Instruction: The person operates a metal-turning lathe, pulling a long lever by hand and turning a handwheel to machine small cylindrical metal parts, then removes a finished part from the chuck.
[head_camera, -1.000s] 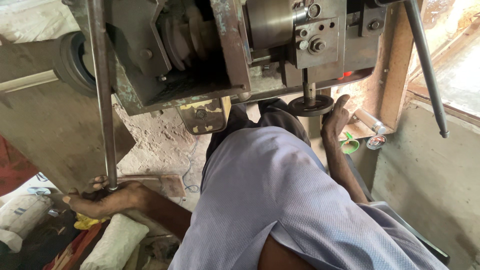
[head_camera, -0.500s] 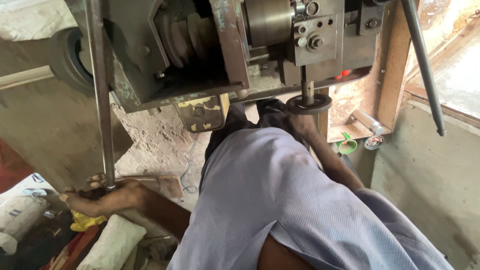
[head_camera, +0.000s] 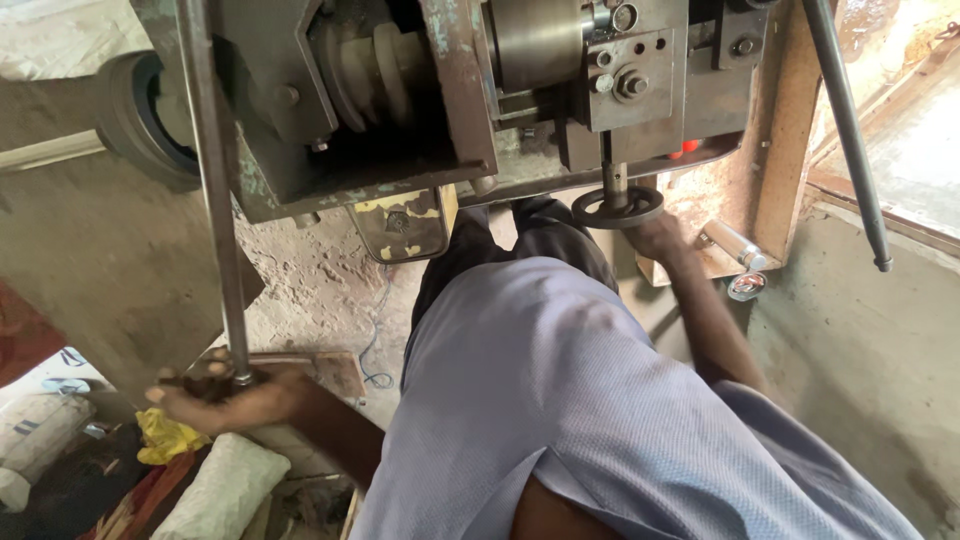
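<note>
My left hand (head_camera: 228, 398) is low at the left, its fingers closed around the dark lower end of a long upright metal rod (head_camera: 215, 190). My right hand (head_camera: 655, 237) reaches forward and touches the underside of a small dark handwheel (head_camera: 617, 207) that hangs on a short shaft below a worn grey-green machine (head_camera: 450, 90). The wheel hides the right hand's fingers, so I cannot make out its grip. My pale blue shirt (head_camera: 560, 400) fills the middle of the view.
A stepped belt pulley (head_camera: 365, 70) sits inside the machine's open housing. A second long dark lever (head_camera: 845, 130) slants down at the right. A silver cylinder (head_camera: 735, 245) lies on a rusty ledge. A yellow rag (head_camera: 165, 437) and white sacks (head_camera: 220, 485) lie on the floor at the left.
My right hand has dropped from beside the handwheel to just under it. My left hand has stayed at the rod's lower end. The view has shifted slightly.
</note>
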